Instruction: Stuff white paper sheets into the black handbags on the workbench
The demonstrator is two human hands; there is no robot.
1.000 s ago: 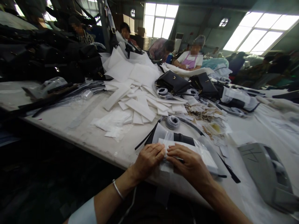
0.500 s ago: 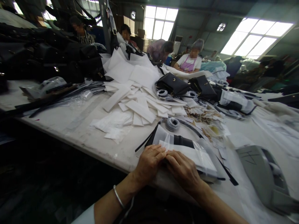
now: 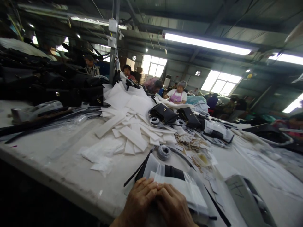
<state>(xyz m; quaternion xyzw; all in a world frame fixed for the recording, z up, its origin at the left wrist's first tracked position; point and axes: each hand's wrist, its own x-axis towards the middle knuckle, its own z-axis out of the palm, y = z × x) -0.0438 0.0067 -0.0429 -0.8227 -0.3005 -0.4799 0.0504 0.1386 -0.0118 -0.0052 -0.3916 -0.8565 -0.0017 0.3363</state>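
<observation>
A black bag [image 3: 174,172] under white wrapping [image 3: 187,189] lies on the desk [image 3: 71,176], just beyond and partly beneath the hands. The left hand [image 3: 140,200] and right hand [image 3: 174,201] touch, fingers curled over the wrapping's near edge; whether they pinch it is hidden. Beyond them sits a grey coil [image 3: 164,152], farther left white sheets [image 3: 132,138] heap up, and to their right stands a grey dispenser [image 3: 246,200].

Two bare hands [image 3: 140,200] at six o'clock, one wrapped bundle [image 3: 189,189] at five, one grey device [image 3: 243,197] at four.
</observation>
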